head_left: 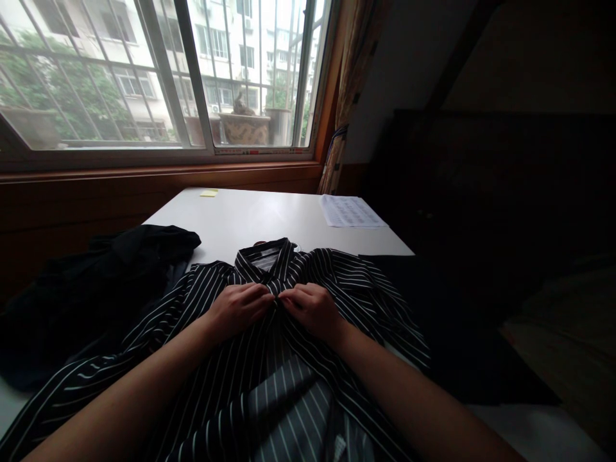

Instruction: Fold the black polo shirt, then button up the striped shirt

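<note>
A black shirt with white stripes [206, 359] lies spread on the white table, collar toward the window and sleeves out to both sides. Below the collar [262, 256], my left hand [242, 307] pinches the front edge of the shirt. Fingertips almost touching it, my right hand [310, 308] pinches the opposite edge at the same spot. Whether a button sits between the fingers is hidden. Further down the front hangs open, and the paler grey inside of the cloth shows.
Dark clothing [110, 276] is heaped on the left, and a dark flat cloth [462, 321] lies on the right. Printed sheets [353, 212] and a yellow sticky note [208, 192] rest on the far part of the white table [260, 212], below a barred window.
</note>
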The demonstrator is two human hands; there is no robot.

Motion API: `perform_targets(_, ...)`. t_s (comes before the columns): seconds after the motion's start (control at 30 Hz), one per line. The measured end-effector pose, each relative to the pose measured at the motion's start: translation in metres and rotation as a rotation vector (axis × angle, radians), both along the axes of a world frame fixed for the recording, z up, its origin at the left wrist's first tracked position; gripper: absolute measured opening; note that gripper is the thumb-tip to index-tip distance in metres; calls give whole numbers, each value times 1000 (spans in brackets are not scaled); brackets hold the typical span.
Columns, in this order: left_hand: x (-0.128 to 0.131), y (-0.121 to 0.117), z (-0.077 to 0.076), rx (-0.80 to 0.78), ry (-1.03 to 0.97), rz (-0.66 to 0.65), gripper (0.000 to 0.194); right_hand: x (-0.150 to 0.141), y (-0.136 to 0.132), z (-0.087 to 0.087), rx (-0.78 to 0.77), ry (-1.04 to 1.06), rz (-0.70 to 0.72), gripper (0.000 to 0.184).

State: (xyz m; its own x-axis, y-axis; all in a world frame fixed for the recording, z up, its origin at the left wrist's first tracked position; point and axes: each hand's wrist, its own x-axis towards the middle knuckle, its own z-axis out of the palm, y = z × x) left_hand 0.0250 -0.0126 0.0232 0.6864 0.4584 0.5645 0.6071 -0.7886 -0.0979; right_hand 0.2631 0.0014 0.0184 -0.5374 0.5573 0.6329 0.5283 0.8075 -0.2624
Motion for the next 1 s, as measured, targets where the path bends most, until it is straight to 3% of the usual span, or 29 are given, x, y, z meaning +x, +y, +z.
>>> perform_targets(0.23, 2, 7, -9, -128, -37, 135, 20, 0, 0, -1, -54, -49, -5, 20)
perform_targets(0.47, -2, 16, -9, -245, 79, 223, 34, -1, 4, -4, -164, -160, -11, 20)
perform_targets(0.73, -14, 22, -16, -372, 125, 405, 50, -3, 4, -1, -161, -343, 80, 32)
perform_targets(1.0, -17, 28, -19, -432, 95, 451, 48, 0, 3, 1, -213, -368, 191, 28)
